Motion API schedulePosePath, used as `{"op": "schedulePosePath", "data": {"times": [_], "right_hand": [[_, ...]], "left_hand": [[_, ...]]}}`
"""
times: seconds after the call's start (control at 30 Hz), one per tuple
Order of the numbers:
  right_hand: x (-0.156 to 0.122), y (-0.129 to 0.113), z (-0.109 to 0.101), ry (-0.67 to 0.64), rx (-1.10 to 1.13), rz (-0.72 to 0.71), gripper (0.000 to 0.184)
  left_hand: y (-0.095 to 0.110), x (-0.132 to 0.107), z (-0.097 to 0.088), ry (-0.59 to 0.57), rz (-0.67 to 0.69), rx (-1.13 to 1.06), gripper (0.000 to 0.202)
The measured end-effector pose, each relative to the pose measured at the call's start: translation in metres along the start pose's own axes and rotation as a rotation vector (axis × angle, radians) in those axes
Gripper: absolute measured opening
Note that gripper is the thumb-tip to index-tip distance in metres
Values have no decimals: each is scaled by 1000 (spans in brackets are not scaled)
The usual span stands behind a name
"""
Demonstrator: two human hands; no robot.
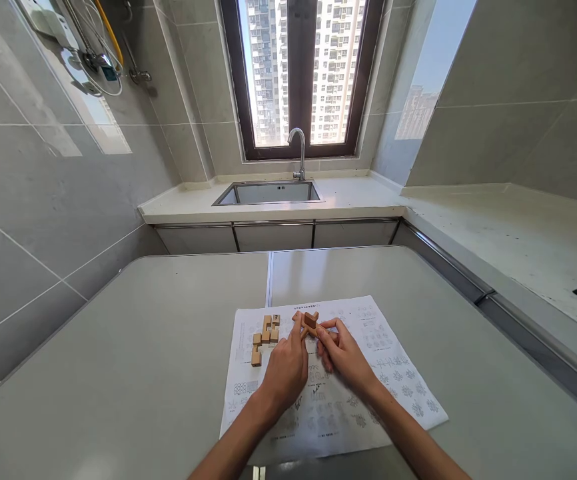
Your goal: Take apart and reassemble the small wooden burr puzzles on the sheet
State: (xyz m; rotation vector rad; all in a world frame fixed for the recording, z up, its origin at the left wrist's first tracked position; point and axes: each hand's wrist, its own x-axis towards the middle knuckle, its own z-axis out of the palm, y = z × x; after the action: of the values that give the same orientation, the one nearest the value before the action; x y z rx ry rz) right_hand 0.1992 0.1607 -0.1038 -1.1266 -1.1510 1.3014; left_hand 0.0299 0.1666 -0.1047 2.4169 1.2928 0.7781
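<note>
Several wooden puzzle pieces, crossed together into a small assembly (310, 321), are held above a printed sheet (333, 427). My left hand (287, 368) grips the assembly from the left, index finger stretched along it. From the right, the fingertips of my right hand (344, 355) pinch its near end. The exact joints between the pieces are too small to make out. Left of my left hand, several loose notched wooden blocks (266, 328) lie on the sheet. One more notched block (256, 357) sits closer to me. Line drawings and small text cover the paper.
The sheet lies on a pale grey table (143, 373) with a seam down its middle. Beyond it is a counter (358, 193) with a sink (273, 193) and a tap (300, 153) under a window. Another counter (528, 227) runs along the right, and a tiled wall stands at left.
</note>
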Motion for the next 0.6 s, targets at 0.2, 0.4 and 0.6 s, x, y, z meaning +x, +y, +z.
{"op": "schedulePosePath", "data": {"times": [0.2, 0.4, 0.6], "right_hand": [[-5, -12, 4, -36, 39, 11, 44], [-5, -10, 8, -90, 71, 29, 47], [-11, -20, 11, -158, 97, 33, 48]], "left_hand": [[2, -1, -1, 11, 9, -85, 70], [9, 1, -5, 66, -25, -169, 68], [12, -1, -8, 68, -106, -58, 78]]}}
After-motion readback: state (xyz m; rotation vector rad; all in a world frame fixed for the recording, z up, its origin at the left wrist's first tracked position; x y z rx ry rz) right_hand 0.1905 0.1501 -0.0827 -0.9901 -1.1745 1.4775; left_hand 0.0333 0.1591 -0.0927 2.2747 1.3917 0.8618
